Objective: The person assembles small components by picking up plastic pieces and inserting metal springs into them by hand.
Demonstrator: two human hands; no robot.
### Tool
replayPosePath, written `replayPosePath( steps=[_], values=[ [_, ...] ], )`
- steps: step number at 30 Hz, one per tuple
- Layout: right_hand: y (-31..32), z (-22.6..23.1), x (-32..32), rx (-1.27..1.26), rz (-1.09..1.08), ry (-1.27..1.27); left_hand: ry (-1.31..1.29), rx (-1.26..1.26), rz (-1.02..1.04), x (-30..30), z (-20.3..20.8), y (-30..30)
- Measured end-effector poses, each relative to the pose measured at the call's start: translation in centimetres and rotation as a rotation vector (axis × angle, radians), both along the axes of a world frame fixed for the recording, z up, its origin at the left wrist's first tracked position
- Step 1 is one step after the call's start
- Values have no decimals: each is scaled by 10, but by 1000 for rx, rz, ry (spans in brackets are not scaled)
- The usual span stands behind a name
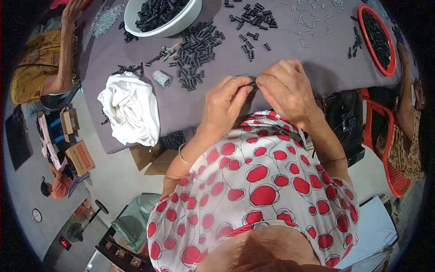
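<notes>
Near the table's front edge, my left hand and my right hand meet, both closed. Pinched between their fingertips is a small black plastic part, mostly covered by the fingers. Beyond my left hand a heap of black plastic parts lies spread on the grey tablecloth. A smaller group of the same parts sits farther back. Small metal springs are scattered at the back right.
A white basin of black parts stands at the back left, a red-rimmed tray at the right. White cloth lies at the left beside a speckled grey cylinder. People sit on both sides; a red chair is at right.
</notes>
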State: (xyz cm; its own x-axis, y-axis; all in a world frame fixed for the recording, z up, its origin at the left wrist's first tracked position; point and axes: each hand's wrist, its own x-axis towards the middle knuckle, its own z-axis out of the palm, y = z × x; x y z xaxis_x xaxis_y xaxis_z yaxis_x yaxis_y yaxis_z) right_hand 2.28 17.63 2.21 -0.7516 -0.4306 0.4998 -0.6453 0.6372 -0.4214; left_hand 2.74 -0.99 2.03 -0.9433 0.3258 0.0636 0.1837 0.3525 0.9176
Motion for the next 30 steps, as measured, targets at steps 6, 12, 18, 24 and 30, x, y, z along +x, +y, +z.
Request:
replayPosePath(
  steps=[6, 12, 18, 24, 30],
  values=[
    [2, 0, -4, -202, 39, -175, -247, 264, 12, 2, -8, -1],
    [3, 3, -5, -296, -6, -175, -596, 614, -12, -1, -17, -8],
    [7, -2, -12, -343, -102, -184, -572, 655, -40, -2, -17, -10],
    [20, -26, -31, -52, -346, -3, -611, 747, -41, -1, -25, -12],
    [5, -21, -43, 157, -448, -5, -598, 608, -45, 0, -14, -10]
  ],
)
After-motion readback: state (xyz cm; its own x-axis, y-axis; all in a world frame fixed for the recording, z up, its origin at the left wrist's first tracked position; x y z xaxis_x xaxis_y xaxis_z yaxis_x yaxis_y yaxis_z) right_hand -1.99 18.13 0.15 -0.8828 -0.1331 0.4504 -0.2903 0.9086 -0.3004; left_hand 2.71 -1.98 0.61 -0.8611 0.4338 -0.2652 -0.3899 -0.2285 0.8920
